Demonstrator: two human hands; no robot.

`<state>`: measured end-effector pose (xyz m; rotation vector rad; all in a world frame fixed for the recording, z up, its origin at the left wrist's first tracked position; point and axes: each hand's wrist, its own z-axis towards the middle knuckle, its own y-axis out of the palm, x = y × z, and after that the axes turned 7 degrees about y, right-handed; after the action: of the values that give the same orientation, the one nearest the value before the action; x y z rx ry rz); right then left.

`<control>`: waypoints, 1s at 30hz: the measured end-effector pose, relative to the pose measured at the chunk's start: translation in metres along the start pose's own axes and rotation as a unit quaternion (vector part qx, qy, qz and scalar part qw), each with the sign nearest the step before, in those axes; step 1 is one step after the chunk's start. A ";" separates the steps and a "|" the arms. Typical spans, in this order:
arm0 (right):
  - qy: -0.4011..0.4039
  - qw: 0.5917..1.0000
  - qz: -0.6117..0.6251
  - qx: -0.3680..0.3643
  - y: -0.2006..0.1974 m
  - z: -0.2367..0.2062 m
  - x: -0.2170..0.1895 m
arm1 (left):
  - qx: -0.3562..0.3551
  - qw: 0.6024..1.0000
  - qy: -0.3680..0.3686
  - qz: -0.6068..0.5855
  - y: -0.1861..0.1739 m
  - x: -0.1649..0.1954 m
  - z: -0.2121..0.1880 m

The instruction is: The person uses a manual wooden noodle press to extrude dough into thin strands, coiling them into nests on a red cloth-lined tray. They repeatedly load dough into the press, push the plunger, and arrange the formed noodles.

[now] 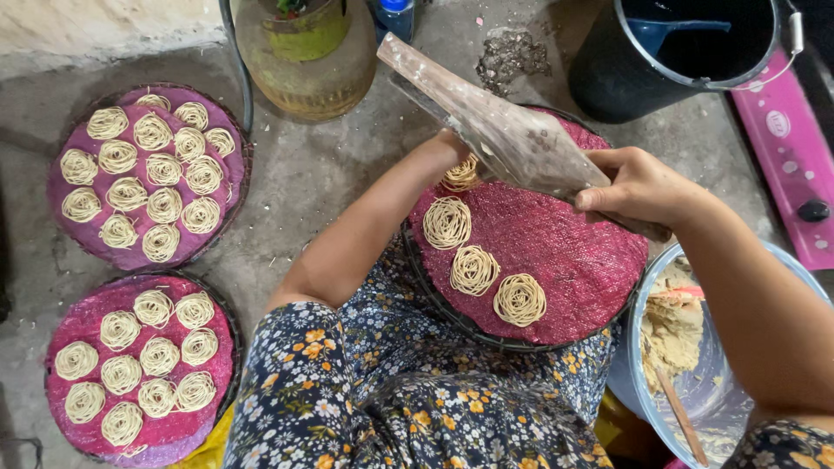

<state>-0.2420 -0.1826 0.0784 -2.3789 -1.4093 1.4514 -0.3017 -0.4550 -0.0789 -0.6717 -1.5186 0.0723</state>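
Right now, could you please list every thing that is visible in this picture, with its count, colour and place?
round woven trays: three, pink cloth tops; one on the lap, two on the floor at left.
noodle nests: pale yellow; four on the lap tray, many on each floor tray.
press tool: one, brown and dough-smeared, over the lap tray.
dough tub: one, pale blue, lower right, with dough and a wooden stick.
bucket: one, black, top right, with a blue scoop inside.
gas cylinder: one, olive, top centre.
pink appliance: one, right edge.
left hand: partly hidden behind the tool.
right hand: fingers gripping the tool.
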 end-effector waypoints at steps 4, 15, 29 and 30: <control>0.008 0.999 -0.033 0.022 0.003 -0.003 -0.001 | -0.016 0.998 0.005 0.056 0.020 -0.020 0.014; 0.003 0.994 -0.010 0.112 0.003 -0.010 -0.002 | 0.033 0.995 -0.091 0.010 -0.003 0.014 -0.041; -0.080 0.983 0.150 -0.070 0.017 -0.063 0.036 | 0.055 0.603 0.230 -0.762 -0.067 0.063 -0.043; -0.044 0.982 0.165 -0.083 0.019 -0.064 0.040 | 0.041 0.568 0.248 -0.784 -0.065 0.065 -0.041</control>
<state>-0.1765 -0.1396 0.0786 -2.7970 -1.2407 1.5800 -0.2815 -0.4944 0.0119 0.8846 -1.0463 -1.2961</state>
